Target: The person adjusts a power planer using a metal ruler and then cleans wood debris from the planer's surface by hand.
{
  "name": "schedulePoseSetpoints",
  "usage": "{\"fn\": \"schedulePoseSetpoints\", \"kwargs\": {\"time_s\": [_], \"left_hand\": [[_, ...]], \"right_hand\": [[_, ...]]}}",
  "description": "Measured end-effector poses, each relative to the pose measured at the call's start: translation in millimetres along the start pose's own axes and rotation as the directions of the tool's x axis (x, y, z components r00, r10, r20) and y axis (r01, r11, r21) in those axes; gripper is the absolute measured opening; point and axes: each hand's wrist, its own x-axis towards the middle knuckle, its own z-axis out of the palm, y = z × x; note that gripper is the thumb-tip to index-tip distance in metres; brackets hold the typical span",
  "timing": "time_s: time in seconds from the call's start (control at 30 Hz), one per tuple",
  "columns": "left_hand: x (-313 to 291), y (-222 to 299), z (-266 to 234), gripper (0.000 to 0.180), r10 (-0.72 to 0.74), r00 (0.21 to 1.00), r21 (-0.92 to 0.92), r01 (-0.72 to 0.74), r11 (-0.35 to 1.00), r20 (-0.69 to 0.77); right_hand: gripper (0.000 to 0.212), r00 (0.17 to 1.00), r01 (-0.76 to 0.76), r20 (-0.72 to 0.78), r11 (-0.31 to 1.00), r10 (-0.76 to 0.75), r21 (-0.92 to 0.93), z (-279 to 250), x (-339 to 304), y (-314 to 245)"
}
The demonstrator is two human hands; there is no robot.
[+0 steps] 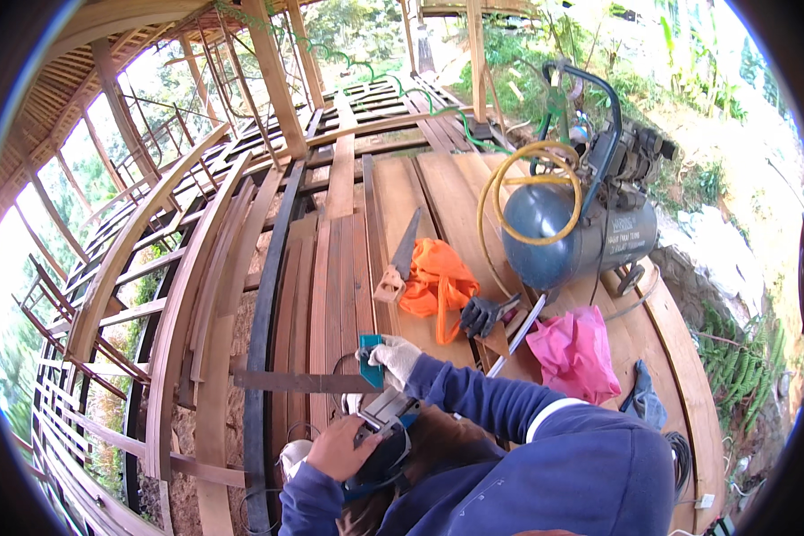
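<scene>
My right hand [395, 359], in a whitish work glove, closes on a flat teal piece [371, 361]. Extending left from beside that piece is a long, dark brown flat strip [299, 382]; whether the two are joined I cannot tell. Below it, my bare left hand [341, 448] grips a dark blue power tool [393, 456] with a silver metal plate [389, 409]. The tool rests against my lap, and its lower part is hidden by my arm and clothing. A pale rounded thing [295, 456] shows beside my left wrist.
Right of the planks [339, 286] lie a handsaw [400, 259], an orange cloth bag [438, 281], dark gloves [481, 315] and a pink bag [581, 353]. A blue air compressor [581, 232] with a yellow hose [570, 210] stands beyond. Open gaps separate the floor beams [183, 313] at left.
</scene>
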Motion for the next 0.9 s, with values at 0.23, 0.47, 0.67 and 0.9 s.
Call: {"fn": "schedulePoseSetpoints", "kwargs": {"time_s": [0.23,0.47,0.67,0.9], "left_hand": [[-9,-14,10,0.053,0.102,0.993,-0.024,-0.104,0.994,-0.064],[-14,-18,7,0.048,0.134,0.991,-0.084,-0.135,0.987,-0.017],[-15,-23,6,0.06,0.142,0.989,-0.061,-0.14,0.988,0.038],[-16,-21,2,0.06,0.153,0.987,-0.114,-0.147,0.983,0.041]], "right_hand": [[0.021,1.0,-0.023,-0.013,0.999,0.023,0.023,9,-7,-3],[0.027,0.999,-0.034,-0.017,0.999,0.035,0.038,4,-3,0],[0.028,0.999,-0.041,0.01,0.999,0.041,0.028,0,-1,2],[0.024,1.0,-0.027,-0.008,0.999,0.027,0.032,0,-1,4]]}}
